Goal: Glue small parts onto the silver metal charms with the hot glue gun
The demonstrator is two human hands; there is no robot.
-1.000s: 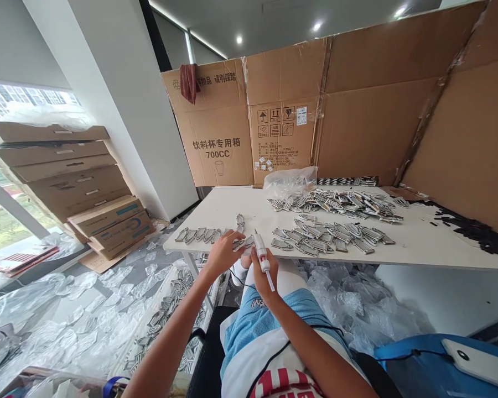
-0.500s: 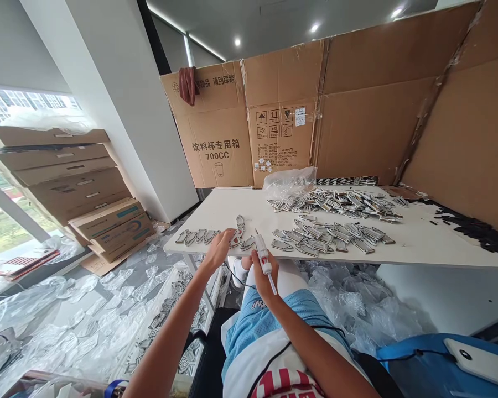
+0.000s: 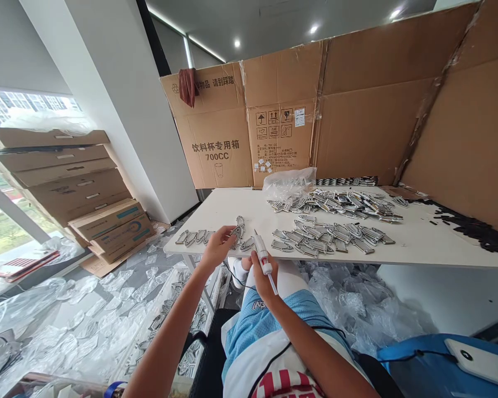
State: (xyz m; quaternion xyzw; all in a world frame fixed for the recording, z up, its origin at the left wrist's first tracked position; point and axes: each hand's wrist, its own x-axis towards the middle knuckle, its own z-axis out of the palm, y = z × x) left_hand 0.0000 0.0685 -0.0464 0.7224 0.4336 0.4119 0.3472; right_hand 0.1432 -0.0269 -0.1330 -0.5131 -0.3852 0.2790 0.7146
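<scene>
My left hand [image 3: 216,247] pinches a small silver metal piece [image 3: 234,233] at the near left edge of the white table [image 3: 419,249]. My right hand [image 3: 264,275] grips a white and red pen-shaped tool [image 3: 263,257], its tip pointing up toward that piece. A short row of the same silver pieces [image 3: 193,237] lies along the table edge left of my hand. Another piece [image 3: 248,244] rests on the table between my hands.
Piles of silver pieces [image 3: 336,218] and a clear plastic bag [image 3: 288,180] cover the table's middle. Black scraps [image 3: 473,231] lie at the right. Cardboard walls [image 3: 357,110] stand behind. Stacked flat boxes [image 3: 66,171] are at the left; plastic film [image 3: 66,320] covers the floor. A blue bag [image 3: 431,365] lies near right.
My left hand has moved from beside the tool to the left and up onto the table edge with a piece. My right hand stays in place with the tool.
</scene>
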